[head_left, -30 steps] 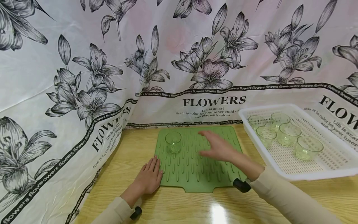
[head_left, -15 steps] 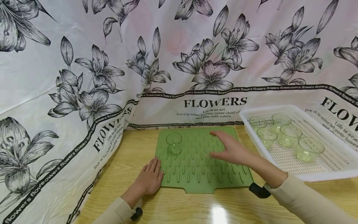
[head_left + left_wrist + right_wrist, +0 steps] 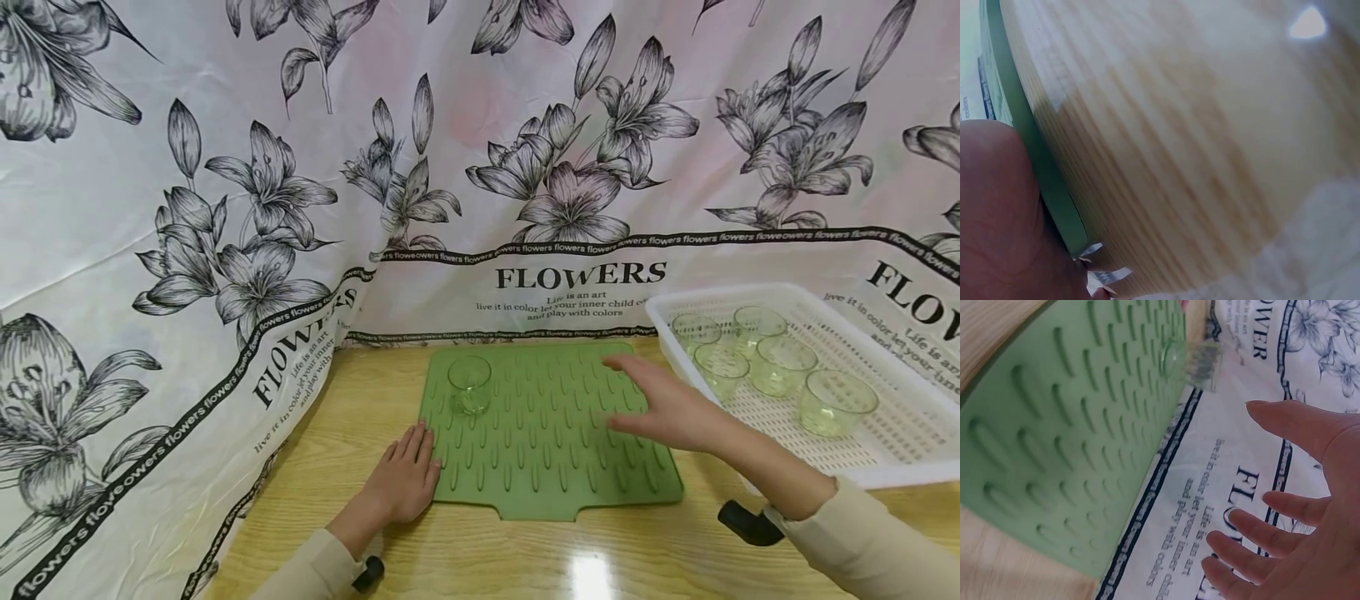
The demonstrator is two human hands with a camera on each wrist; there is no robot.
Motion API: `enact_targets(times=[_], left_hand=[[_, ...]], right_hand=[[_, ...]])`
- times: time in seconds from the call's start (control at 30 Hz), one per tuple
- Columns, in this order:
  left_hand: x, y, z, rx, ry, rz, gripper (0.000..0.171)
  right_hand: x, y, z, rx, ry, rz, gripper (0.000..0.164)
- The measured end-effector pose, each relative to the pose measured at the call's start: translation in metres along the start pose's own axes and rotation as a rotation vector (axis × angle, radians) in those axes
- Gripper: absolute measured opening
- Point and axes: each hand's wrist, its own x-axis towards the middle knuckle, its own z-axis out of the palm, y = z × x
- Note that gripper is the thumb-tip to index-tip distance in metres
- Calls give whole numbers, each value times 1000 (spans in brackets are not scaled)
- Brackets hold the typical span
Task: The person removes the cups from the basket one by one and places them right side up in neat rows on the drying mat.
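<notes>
A green ridged mat point(image 3: 540, 467) lies on the wooden table, and one clear glass point(image 3: 470, 387) stands upright near its back left corner. My left hand point(image 3: 403, 479) rests flat on the table, its fingertips at the mat's left edge. Over the right part of the mat hovers my right hand point(image 3: 667, 408), thumb and fingers spread apart and nothing between them. The right wrist view shows the same hand point(image 3: 1297, 519) with its fingers extended, well apart from the glass point(image 3: 1191, 365). In the left wrist view, part of the left hand point(image 3: 997, 206) lies beside the mat's edge point(image 3: 1035, 144).
To the right of the mat stands a white perforated basket point(image 3: 885, 475) holding several glasses, the nearest glass point(image 3: 836, 404) toward its front. A flower-printed cloth point(image 3: 570, 283) hangs behind the table and along its left side. Bare wood point(image 3: 480, 558) shows in front of the mat.
My right hand has moved right across the mat, away from the standing glass and toward the basket, staying spread. My left hand has stayed at the mat's left edge.
</notes>
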Motion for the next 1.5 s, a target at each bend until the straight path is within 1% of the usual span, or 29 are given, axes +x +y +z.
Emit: enact_targets(times=[0.13,0.23,0.43,0.5,0.6,0.7,0.8,0.9,1.2,1.3,1.43,1.5], left_hand=[[0,-1,2,6,-8,-2,65],[0,-1,2,12,2,-1,64],[0,-1,1,8,11,0,64],[-1,-1,1,1,8,3,64],[-1,1,2,-4,6,6,64],[-1,2,2,-4,2,3,64],[-3,4,0,-16,3,-1,64],[-4,4,-3,-22,7,-4,63],[-1,0,1,-9,18,2,64],[-1,0,0,-4,23,5,64],[-2,1,0,-3,33,8,64],[-2,1,0,1,29,8,64]], right_hand=[[-7,8,-7,-21,8,13,83],[-9,14,-12,-36,19,15,82],[-16,28,-23,-28,30,27,80],[-20,33,-25,-29,38,33,76],[-28,42,-29,-35,50,40,66],[-36,50,-32,-31,52,65,58],[-43,56,-37,-18,43,99,53],[-48,62,-43,-6,49,108,49],[-61,89,-65,-1,65,150,47],[-66,97,-73,-16,89,173,46],[-72,109,-80,-20,120,213,49],[-75,116,-82,-16,117,224,52]])
